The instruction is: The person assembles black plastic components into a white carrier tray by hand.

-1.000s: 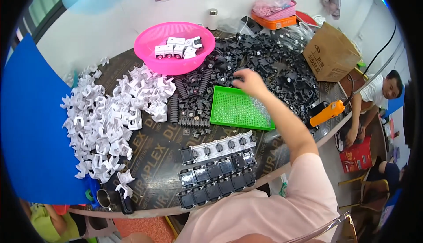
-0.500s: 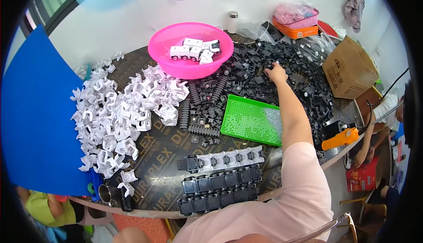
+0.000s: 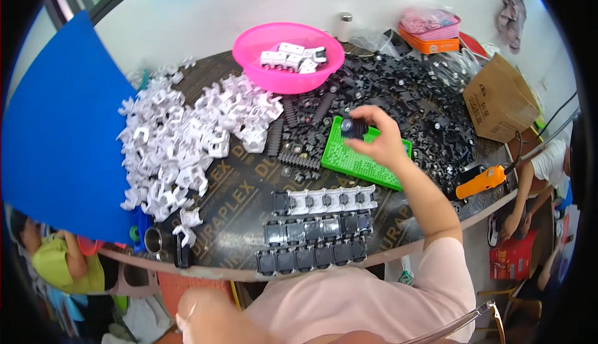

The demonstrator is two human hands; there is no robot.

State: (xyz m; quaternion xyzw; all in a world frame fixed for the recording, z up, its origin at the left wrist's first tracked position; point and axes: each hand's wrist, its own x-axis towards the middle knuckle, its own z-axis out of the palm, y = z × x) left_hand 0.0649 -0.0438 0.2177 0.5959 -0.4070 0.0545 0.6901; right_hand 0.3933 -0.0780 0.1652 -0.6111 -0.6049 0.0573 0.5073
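Note:
My right hand [image 3: 385, 139] is raised over the green perforated tray [image 3: 367, 172], thumb and fingers closed on a small black plastic part [image 3: 354, 128]. Beyond it spreads a heap of loose black parts [image 3: 430, 104]. Toward the front edge of the table lies a row of white pieces [image 3: 324, 200] with a black part at its left end. Two rows of black parts, an upper one [image 3: 311, 230] and a lower one [image 3: 305, 258], lie nearer to me. My left hand does not show; bare skin at the lower edge is too unclear to name.
A pile of white plastic shells [image 3: 180, 138] covers the left of the table. A pink basin [image 3: 289, 85] with white toy vehicle parts stands at the back. To the right are a cardboard box [image 3: 501, 98] and an orange power tool [image 3: 479, 183]. Other people sit at both sides.
My right hand has come back from the black heap toward me and left, and now holds a black part above the green tray. The whole view has shifted slightly.

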